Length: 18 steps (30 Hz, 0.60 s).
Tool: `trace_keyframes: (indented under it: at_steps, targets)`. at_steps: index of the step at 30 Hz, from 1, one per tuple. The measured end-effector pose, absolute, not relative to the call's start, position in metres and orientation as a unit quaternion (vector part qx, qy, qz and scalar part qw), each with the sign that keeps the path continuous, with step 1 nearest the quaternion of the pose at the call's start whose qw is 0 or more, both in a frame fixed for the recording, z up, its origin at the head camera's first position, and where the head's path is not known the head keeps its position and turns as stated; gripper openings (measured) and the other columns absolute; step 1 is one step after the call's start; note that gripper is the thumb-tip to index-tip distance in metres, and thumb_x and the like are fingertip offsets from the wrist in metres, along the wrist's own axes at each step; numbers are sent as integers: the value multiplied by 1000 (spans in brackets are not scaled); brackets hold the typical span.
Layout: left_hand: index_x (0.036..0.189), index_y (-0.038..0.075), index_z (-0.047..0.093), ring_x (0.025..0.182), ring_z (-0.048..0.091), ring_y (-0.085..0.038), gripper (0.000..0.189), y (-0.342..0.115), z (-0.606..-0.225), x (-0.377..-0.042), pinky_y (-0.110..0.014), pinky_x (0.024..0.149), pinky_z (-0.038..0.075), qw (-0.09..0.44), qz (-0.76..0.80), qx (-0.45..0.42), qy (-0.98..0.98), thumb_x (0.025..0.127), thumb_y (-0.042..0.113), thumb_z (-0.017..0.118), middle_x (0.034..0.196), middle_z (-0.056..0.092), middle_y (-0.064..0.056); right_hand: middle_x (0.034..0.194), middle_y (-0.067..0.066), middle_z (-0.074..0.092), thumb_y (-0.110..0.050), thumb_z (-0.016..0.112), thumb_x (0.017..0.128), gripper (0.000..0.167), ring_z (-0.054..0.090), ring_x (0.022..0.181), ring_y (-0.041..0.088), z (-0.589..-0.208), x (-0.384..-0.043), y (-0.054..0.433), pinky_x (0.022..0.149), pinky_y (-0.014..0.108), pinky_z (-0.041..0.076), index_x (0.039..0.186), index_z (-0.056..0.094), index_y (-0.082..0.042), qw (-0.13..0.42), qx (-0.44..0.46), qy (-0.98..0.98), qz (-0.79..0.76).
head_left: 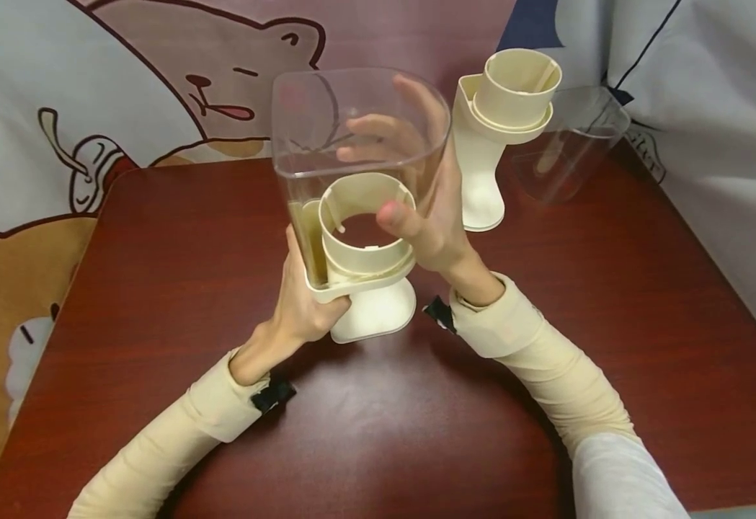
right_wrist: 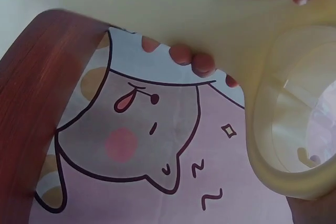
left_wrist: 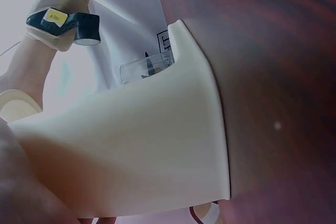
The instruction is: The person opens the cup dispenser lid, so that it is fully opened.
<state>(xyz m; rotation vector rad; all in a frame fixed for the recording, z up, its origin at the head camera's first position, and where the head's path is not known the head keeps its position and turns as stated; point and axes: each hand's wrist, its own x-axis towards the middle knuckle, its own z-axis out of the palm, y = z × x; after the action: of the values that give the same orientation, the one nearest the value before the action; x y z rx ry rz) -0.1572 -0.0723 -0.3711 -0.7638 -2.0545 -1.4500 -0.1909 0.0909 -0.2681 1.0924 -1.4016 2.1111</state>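
Observation:
A cream plastic stand [head_left: 378, 313] with a round collar on top and a flared foot is near the middle of the table. My left hand [head_left: 306, 299] grips it from the left, below the collar; its fingertips [right_wrist: 181, 54] show past the stand's edge in the right wrist view. Over the collar sits a clear, square-cornered plastic container [head_left: 296, 137], open at the top. My right hand [head_left: 439, 223] holds the container's right side, thumb in front and fingers seen through the clear wall. In the left wrist view the stand's foot [left_wrist: 205, 108] meets the table.
Behind to the right stands a second cream stand [head_left: 481, 180] with its own collar. Beside it is another clear container [head_left: 579, 151]. The dark red table [head_left: 189, 216] backs onto a cartoon-printed cloth [head_left: 157, 72], with white fabric [head_left: 708, 144] on the right.

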Motion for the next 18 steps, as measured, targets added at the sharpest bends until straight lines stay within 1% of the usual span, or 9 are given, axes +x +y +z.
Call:
trace_keyframes:
  at_steps: [3, 8, 11, 18]
  targets:
    - [140, -12, 26, 117, 52, -30, 97, -73, -371, -157, -34, 105, 38, 250, -538, -285, -753, 59, 31, 58, 127, 52, -26, 117, 19, 66, -65, 81, 67, 124, 71, 96, 33, -270, -193, 90, 89, 57, 54, 144, 22, 12, 203, 395, -494, 747]
    - [140, -13, 25, 119, 52, -29, 100, -72, -372, -157, -34, 107, 37, 249, -546, -287, -747, 59, 31, 60, 129, 52, -27, 117, 22, 66, -66, 80, 67, 125, 71, 95, 34, -271, -194, 90, 88, 58, 54, 144, 22, 13, 213, 400, -493, 742]
    - [141, -14, 22, 120, 51, -29, 102, -72, -372, -158, -34, 108, 37, 243, -552, -291, -743, 58, 31, 61, 132, 50, -29, 118, 22, 66, -66, 81, 66, 126, 71, 96, 33, -272, -195, 91, 88, 57, 55, 144, 21, 13, 215, 400, -494, 742]
    - [139, -12, 25, 120, 50, -29, 97, -72, -370, -158, -35, 107, 37, 231, -554, -297, -743, 58, 26, 60, 128, 51, -29, 120, 18, 67, -63, 85, 63, 133, 70, 99, 33, -276, -196, 94, 84, 55, 57, 146, 16, 14, 204, 406, -475, 753]
